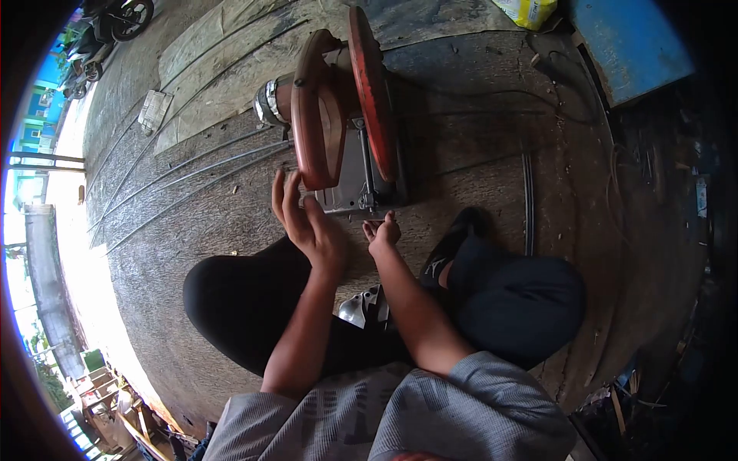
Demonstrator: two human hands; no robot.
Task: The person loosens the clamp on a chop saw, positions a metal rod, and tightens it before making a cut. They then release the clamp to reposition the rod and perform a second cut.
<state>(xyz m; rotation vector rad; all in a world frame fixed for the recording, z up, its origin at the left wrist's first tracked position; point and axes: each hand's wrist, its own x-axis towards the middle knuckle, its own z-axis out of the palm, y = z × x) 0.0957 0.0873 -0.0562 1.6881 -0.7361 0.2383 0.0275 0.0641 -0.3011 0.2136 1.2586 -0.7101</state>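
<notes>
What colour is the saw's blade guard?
The blade guard is red with dark patches, clearest in the head view.

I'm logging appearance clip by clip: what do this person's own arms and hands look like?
The left hand and right hand show no gloves, watch or bracelet. The grey, ribbed-looking sleeves leave both forearms bare.

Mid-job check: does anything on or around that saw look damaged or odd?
One thing: crinkled silver wrapping circles one end of the red metal cut-off saw. It looks odd because it is uneven and unlike the reddish body, possibly a makeshift repair.
</notes>
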